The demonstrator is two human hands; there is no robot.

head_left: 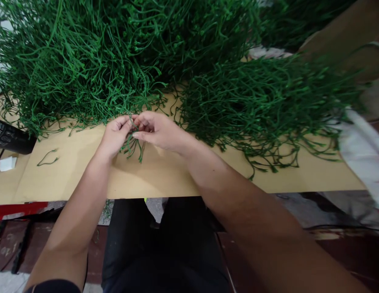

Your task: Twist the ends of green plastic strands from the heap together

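Note:
My left hand (117, 132) and my right hand (151, 128) meet over the front part of the cardboard-covered table. Both are closed, fingertips together, on a small bunch of green plastic stems (136, 148) whose ends hang below the fingers. The fingers hide part of the bunch. Just beyond my hands rises a large heap of the same green stems (110, 61). To the right of my right hand lies a second, lower pile of stems (256, 101).
A black cylindrical container (14, 136) lies at the left, near a white scrap (7, 163). One loose stem (47, 158) rests on the cardboard (70, 179). White plastic sheeting (360, 150) hangs at the right edge. A brown box (345, 36) stands behind it.

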